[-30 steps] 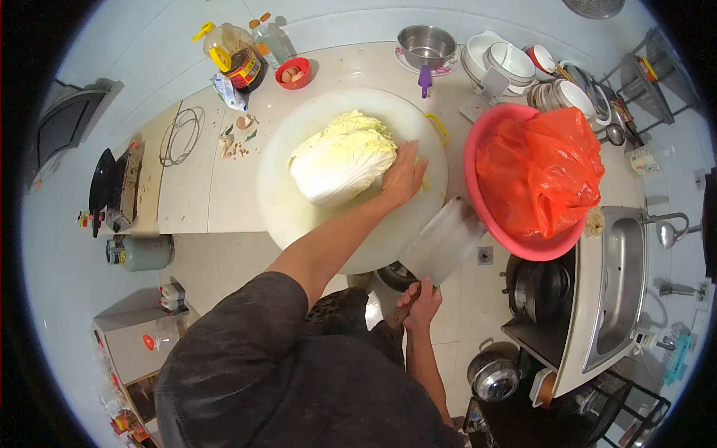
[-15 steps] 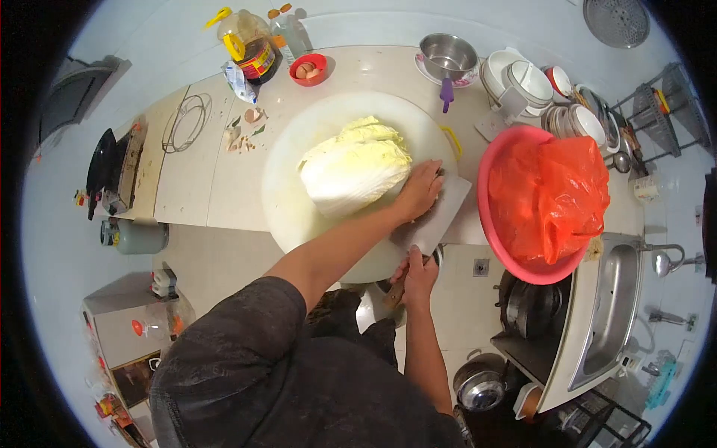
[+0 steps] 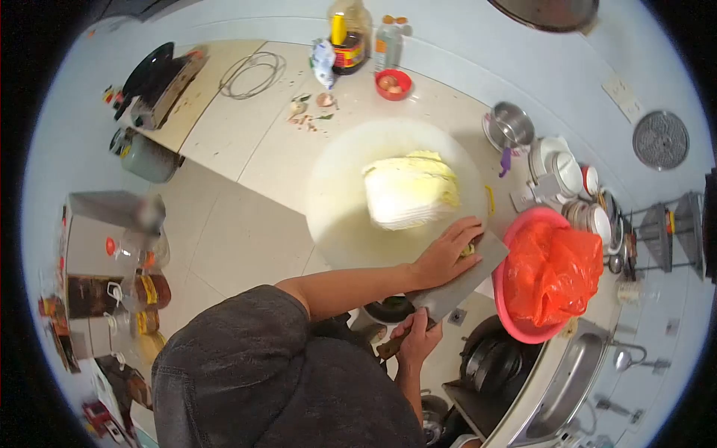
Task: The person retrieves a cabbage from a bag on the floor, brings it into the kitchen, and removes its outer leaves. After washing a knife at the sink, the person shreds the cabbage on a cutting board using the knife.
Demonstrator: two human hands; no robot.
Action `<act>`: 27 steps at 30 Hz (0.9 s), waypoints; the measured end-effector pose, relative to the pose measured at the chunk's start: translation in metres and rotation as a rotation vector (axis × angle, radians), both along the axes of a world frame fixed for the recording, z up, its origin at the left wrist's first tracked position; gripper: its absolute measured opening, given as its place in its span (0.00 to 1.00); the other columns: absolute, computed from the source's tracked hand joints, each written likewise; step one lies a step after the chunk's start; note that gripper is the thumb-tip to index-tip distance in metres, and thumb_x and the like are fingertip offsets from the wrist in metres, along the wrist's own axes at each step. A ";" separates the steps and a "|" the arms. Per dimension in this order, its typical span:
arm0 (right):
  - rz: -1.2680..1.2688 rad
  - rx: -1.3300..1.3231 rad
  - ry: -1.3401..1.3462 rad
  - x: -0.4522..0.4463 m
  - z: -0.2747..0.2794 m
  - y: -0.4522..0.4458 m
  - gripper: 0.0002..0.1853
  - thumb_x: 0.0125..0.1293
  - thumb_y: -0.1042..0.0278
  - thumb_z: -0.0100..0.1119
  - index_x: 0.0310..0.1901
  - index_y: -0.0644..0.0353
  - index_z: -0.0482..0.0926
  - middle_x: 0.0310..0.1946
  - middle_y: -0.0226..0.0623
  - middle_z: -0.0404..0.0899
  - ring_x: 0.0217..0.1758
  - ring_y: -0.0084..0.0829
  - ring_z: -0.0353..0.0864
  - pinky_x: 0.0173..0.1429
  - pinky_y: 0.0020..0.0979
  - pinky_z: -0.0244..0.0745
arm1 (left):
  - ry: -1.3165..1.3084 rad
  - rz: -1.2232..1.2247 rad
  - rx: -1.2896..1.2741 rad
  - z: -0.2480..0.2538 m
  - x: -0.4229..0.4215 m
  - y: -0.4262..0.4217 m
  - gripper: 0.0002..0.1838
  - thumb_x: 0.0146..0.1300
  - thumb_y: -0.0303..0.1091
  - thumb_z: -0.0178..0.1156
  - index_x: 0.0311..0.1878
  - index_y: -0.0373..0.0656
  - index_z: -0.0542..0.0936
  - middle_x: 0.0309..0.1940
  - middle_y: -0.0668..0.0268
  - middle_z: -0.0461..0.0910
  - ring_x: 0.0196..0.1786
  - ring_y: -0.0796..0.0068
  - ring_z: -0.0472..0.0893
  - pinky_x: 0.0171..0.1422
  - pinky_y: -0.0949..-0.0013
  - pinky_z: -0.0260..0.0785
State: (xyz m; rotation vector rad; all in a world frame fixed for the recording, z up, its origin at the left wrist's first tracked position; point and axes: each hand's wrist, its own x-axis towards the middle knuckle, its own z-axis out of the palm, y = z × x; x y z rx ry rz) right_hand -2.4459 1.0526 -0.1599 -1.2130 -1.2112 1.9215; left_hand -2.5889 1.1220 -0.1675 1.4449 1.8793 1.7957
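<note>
A pale yellow and white cabbage [image 3: 411, 190] lies on the round whitish cutting board [image 3: 340, 201]. At the board's lower right edge, my left hand [image 3: 448, 257] is curved over some small yellowish cabbage scraps [image 3: 468, 249], which show between its thumb and fingers. Beside and partly beneath that hand is the broad blade of a cleaver [image 3: 464, 282], tilted toward the upper right. My right hand [image 3: 420, 337] is closed round the cleaver's handle, below the board's edge.
Right of the board, a pink basin [image 3: 502, 299] holds a red plastic bag [image 3: 553, 272]. Behind stand a red bowl of eggs [image 3: 393, 85], bottles, a steel pan [image 3: 511, 125] and stacked bowls. Peelings [image 3: 306, 112] lie on the counter [image 3: 246, 142]; a sink [image 3: 564, 388] is lower right.
The view has turned, so the board and cabbage appear farther right. The cleaver has come from beyond the board's edge up against my left hand, whose fingers have curved round the scraps.
</note>
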 end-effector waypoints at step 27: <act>0.228 -0.181 0.211 -0.110 0.055 0.026 0.12 0.71 0.61 0.52 0.36 0.61 0.67 0.17 0.30 0.65 0.11 0.23 0.65 0.13 0.27 0.64 | 0.671 0.546 -0.835 -0.038 -0.391 -0.140 0.22 0.69 0.42 0.51 0.58 0.34 0.72 0.58 0.44 0.72 0.64 0.45 0.68 0.68 0.52 0.59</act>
